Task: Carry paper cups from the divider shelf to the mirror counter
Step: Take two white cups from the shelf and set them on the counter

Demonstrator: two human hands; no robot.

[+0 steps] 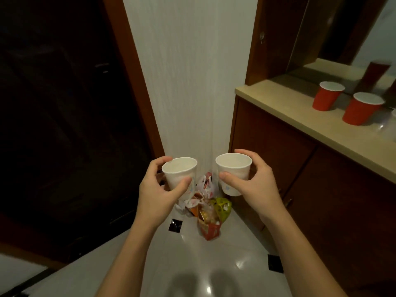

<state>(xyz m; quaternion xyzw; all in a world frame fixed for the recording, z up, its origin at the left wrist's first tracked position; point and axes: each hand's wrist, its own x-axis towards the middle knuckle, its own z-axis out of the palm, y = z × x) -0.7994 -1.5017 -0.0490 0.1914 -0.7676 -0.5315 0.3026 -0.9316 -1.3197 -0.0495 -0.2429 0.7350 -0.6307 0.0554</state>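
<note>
A: White thin paper cup (pixel 180 171), was it in the left hand (pixel 158 191)?
B: Yes, fingers (pixel 183 185) wrapped mid-wall. The right hand (pixel 255 183) held a second white paper cup (pixel 234 170). The beige tabletop (pixel 300 118) lay well beyond the fingers. Light and crushable, I judged: squeeze gently.

- A white textured wall (pixel 188 71) is running down the middle to the floor (pixel 192 258).
- A dark door (pixel 53 103) in a brown wooden frame (pixel 133 71) is standing on the left.
- The glossy pale floor tiles, set with small black squares (pixel 175 225), are reflecting dim light.
- A brown wooden cabinet (pixel 300 181) is carrying a beige counter (pixel 285 103) along the right.
- A mirror (pixel 368 39) is rising from the counter's back edge.
</note>
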